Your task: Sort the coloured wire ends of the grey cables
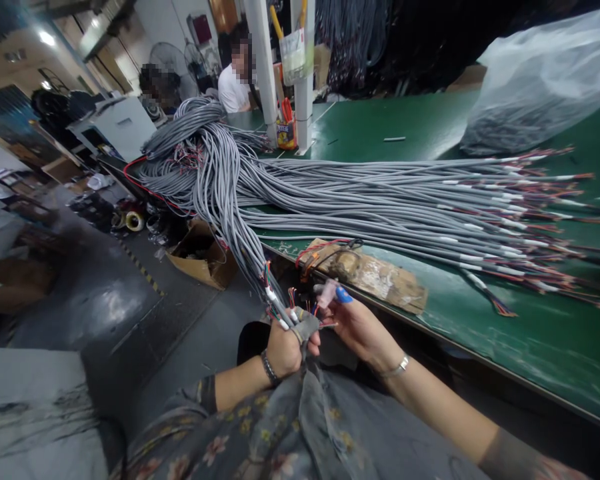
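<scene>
My left hand [284, 348] is closed in a fist around the ends of several grey cables [273, 297] with coloured wire tips. These hang down from the big bundle [360, 200] on the green table [530, 333]. My right hand [357, 327] sits just right of the fist. Its taped fingertips, one blue [343, 295], pinch at the wire tips near the fist. Both hands are above my lap, below the table's front edge.
A worn cardboard pad [380, 275] with red and orange wires lies at the table edge. A large clear plastic bag [540, 87] rests at the back right. An open cardboard box [203, 257] stands on the floor. Two other people sit far back by white posts [260, 67].
</scene>
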{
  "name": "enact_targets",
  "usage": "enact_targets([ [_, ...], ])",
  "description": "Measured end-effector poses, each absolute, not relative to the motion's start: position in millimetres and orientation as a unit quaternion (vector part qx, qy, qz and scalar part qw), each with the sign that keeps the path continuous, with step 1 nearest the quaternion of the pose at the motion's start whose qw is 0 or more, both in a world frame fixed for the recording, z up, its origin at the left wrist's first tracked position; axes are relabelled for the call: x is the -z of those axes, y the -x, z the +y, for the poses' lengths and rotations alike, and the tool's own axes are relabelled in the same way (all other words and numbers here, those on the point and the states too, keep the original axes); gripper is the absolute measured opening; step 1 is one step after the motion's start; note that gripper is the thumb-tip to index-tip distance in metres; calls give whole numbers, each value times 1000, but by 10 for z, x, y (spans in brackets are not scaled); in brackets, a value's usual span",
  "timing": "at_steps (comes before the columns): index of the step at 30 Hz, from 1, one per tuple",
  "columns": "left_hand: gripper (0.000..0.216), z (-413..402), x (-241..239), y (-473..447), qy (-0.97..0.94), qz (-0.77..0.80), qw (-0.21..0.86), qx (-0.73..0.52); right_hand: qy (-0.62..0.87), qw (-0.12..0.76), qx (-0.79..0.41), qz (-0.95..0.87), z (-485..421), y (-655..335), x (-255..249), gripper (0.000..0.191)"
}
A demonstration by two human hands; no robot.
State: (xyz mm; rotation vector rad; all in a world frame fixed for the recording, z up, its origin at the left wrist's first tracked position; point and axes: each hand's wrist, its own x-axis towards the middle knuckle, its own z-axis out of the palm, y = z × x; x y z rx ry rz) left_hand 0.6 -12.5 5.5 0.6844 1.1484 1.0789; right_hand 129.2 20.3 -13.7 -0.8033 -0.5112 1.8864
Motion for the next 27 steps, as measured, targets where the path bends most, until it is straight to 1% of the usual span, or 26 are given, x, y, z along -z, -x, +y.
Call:
enact_targets([
  [3,43,-114,-37,-4,-307,505,654,-473,331,436,-800,-245,156,-1322,95,43],
  [7,42,-119,19,14,-328,508,650,-459,347,403,-785,-318,78,-1350,36,37],
  [10,42,-127,64,30,-345,513,647,-446,366,396,-767,-348,44,-1342,8,34],
  [13,42,-134,95,43,-358,516,647,-433,378,399,-756,-355,35,-1326,-9,35],
  [19,41,-155,113,63,-362,519,645,-428,409,374,-754,-353,11,-1292,-54,37],
  [23,40,-162,92,72,-354,517,647,-434,397,370,-768,-341,-23,-1234,-108,33],
  [27,42,-154,70,78,-343,524,646,-437,401,386,-764,-328,-41,-1182,-155,28],
])
